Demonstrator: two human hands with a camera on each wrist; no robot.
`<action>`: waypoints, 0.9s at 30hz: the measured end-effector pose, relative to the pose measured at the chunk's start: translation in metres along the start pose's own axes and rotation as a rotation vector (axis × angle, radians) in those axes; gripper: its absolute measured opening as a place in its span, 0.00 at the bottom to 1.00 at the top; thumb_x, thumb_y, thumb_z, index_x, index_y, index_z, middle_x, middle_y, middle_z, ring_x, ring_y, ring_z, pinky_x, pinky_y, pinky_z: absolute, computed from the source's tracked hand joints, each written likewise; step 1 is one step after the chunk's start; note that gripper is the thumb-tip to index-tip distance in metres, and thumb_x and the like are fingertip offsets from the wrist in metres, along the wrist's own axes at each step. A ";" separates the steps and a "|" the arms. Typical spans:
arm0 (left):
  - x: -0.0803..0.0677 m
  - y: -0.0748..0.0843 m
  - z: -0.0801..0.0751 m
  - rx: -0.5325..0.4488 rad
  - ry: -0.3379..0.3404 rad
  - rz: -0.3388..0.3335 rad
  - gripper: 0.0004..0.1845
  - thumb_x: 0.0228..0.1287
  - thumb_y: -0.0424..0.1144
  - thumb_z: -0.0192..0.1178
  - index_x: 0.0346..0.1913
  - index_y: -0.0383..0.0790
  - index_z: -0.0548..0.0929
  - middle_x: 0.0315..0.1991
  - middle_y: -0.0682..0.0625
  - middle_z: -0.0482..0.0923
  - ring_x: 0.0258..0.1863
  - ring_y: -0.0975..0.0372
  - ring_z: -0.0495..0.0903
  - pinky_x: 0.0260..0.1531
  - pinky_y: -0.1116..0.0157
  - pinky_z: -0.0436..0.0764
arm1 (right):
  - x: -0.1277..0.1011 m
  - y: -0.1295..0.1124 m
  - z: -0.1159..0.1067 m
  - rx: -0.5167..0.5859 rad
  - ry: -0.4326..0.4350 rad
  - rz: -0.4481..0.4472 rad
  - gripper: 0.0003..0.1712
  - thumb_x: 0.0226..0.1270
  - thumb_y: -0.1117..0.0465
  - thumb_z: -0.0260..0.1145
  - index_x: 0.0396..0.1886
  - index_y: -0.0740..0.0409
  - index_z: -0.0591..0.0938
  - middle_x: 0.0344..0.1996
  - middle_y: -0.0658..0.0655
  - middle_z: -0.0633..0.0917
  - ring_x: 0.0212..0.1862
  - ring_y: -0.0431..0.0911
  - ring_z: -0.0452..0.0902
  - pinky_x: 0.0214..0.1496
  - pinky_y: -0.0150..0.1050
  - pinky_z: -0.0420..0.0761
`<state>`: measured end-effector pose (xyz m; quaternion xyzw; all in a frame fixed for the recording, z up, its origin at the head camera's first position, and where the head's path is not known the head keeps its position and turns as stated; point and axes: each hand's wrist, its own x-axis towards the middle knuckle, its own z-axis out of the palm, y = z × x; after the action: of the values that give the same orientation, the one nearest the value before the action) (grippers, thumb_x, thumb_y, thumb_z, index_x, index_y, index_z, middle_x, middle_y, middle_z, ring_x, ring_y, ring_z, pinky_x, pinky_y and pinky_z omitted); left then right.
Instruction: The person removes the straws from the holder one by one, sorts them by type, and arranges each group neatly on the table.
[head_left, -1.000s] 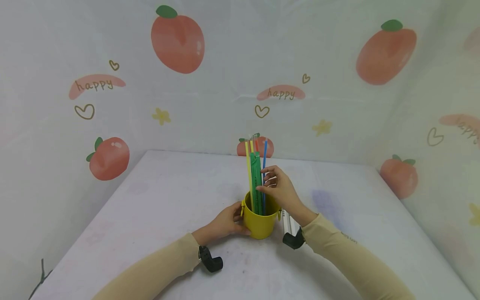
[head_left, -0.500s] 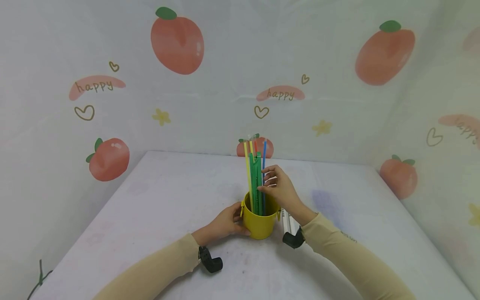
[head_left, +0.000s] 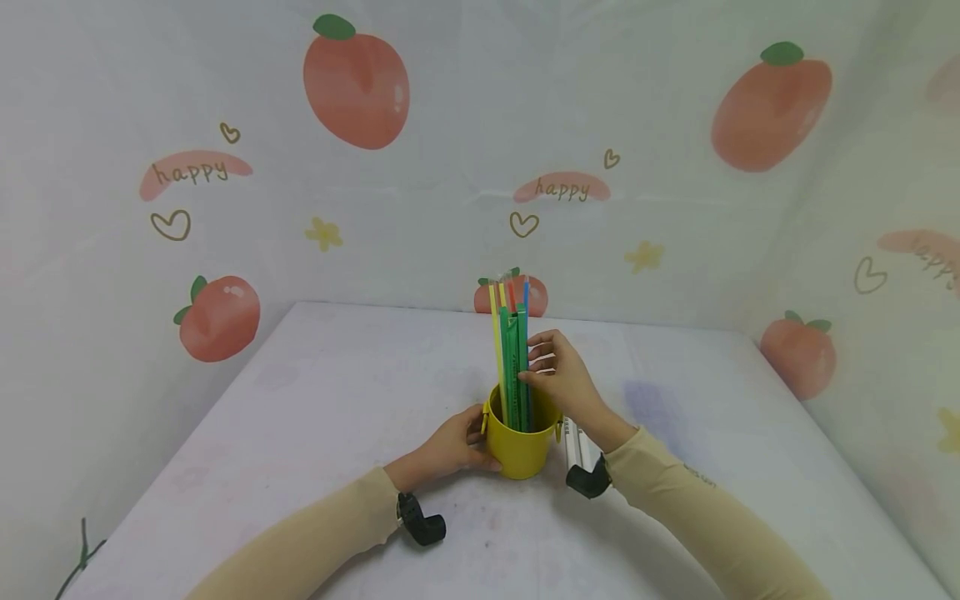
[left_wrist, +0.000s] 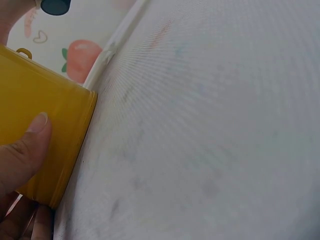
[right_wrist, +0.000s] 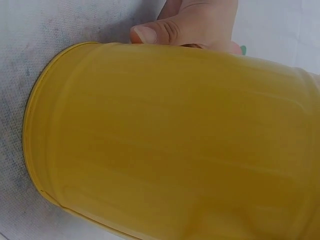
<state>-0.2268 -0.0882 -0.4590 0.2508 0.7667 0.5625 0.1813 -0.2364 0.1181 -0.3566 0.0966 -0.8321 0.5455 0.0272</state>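
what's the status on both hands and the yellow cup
Left hand holds the yellow cup upright on the table. Right hand pinches the green sticks standing in it. Nothing blocking.

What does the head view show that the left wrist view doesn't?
Head view only: the green ruler and coloured straws standing in the bucket, the right hand pinching them, and white pens lying to the bucket's right. Left wrist view only: close up, the thumb pressed on the bucket's side wall, near its base rim. Both show the yellow bucket held by the left hand on the white table.
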 end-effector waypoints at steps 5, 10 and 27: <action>0.000 0.001 0.001 0.005 0.007 -0.009 0.43 0.49 0.30 0.73 0.69 0.35 0.64 0.67 0.41 0.69 0.68 0.48 0.67 0.69 0.50 0.66 | -0.001 -0.001 -0.001 0.008 0.006 -0.009 0.26 0.58 0.74 0.68 0.56 0.61 0.70 0.44 0.63 0.78 0.42 0.51 0.79 0.48 0.40 0.85; -0.001 0.002 0.001 0.014 0.010 -0.025 0.44 0.49 0.31 0.74 0.69 0.37 0.64 0.67 0.42 0.69 0.68 0.48 0.67 0.69 0.50 0.67 | -0.002 -0.001 -0.002 0.032 0.015 -0.013 0.27 0.58 0.75 0.68 0.55 0.61 0.71 0.43 0.63 0.78 0.43 0.52 0.80 0.49 0.42 0.85; -0.001 0.002 0.000 0.021 0.011 -0.027 0.44 0.50 0.32 0.74 0.70 0.38 0.64 0.68 0.42 0.68 0.69 0.48 0.66 0.69 0.51 0.67 | -0.005 0.005 -0.014 0.069 0.033 -0.055 0.26 0.60 0.73 0.67 0.56 0.61 0.70 0.44 0.63 0.76 0.46 0.53 0.79 0.48 0.34 0.84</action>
<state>-0.2259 -0.0879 -0.4569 0.2394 0.7767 0.5534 0.1820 -0.2334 0.1333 -0.3561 0.1113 -0.8093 0.5744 0.0523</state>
